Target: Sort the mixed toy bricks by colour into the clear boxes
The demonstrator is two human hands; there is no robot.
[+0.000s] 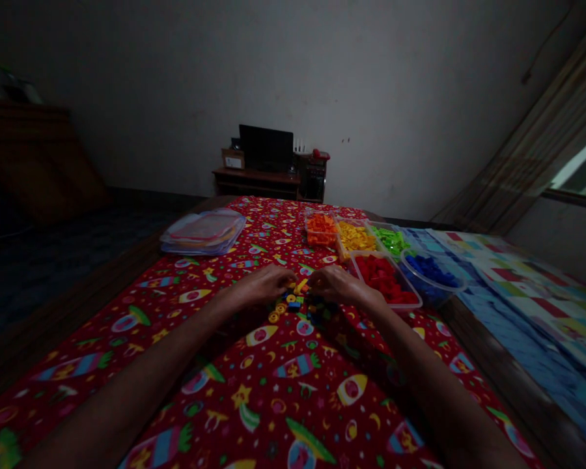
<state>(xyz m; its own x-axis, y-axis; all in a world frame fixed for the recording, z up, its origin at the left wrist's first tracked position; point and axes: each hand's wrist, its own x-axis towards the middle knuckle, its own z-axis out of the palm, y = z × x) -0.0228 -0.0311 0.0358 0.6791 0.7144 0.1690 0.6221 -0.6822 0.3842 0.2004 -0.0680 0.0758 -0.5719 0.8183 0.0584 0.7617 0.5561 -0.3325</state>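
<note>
My left hand (267, 284) and my right hand (338, 284) face each other over a small heap of plastic building pieces (295, 301) on the patterned red cloth (254, 397). Yellow and blue pieces show most clearly in the heap, some of them round like small wheels. The left fingers are bent together at the heap's left edge, by a yellow piece. On the other side, the right fingers curl down over darker pieces. Whatever lies between the fingertips of either hand is too small and dim to make out.
Beyond my right hand stand clear tubs of red pieces (383, 279), blue pieces (427, 270), green pieces (391, 240), yellow pieces (356, 237) and orange pieces (321, 228). Stacked lids (202, 232) lie at the far left. A desk with a monitor (266, 148) is against the wall.
</note>
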